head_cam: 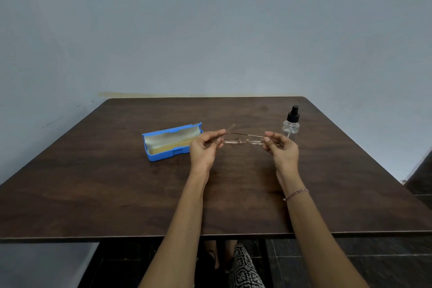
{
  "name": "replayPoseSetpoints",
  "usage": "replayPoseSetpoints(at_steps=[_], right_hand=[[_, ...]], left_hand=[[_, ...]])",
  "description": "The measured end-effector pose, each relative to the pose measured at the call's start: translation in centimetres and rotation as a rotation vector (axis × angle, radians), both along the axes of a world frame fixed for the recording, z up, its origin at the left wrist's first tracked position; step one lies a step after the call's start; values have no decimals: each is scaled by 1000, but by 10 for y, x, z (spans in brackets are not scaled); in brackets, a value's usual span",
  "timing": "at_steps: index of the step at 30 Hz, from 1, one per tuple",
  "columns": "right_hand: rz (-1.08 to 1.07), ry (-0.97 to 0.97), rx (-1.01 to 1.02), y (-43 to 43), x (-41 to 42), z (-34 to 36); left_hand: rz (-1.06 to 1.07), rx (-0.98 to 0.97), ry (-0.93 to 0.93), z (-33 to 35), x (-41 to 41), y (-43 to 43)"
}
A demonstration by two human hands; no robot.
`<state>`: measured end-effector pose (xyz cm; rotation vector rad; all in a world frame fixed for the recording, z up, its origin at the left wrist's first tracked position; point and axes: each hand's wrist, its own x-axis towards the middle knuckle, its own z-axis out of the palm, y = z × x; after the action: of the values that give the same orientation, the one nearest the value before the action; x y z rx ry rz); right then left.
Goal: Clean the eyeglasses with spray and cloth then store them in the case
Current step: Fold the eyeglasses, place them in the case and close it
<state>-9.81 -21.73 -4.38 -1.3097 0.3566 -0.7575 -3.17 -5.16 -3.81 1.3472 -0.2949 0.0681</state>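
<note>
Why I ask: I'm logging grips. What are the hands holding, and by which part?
The eyeglasses: left hand pinches the frame's left end, right hand its right end.

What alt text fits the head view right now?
The left hand and right hand pinch thin eyeglasses by the ends above a dark table. An open blue case lies left of them; a clear spray bottle stands right.

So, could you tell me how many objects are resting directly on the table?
2: the open blue case beside the left hand, and the spray bottle behind the right hand. A cloth may be hidden.
</note>
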Motion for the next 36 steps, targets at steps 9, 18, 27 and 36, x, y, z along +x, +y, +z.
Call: replayPoseSetpoints(at_steps=[9,18,27,36], right_hand=[[47,-6,119,3,0,3],[163,-35,288,6,-3,9],[250,-93,280,13,-4,12],[218,-57,396,43,9,4]], left_hand=[[103,-32,-13,0,3,0],[208,-74,-22,1,6,2],[208,-314,132,13,-9,15],[35,-296,284,9,-16,68]])
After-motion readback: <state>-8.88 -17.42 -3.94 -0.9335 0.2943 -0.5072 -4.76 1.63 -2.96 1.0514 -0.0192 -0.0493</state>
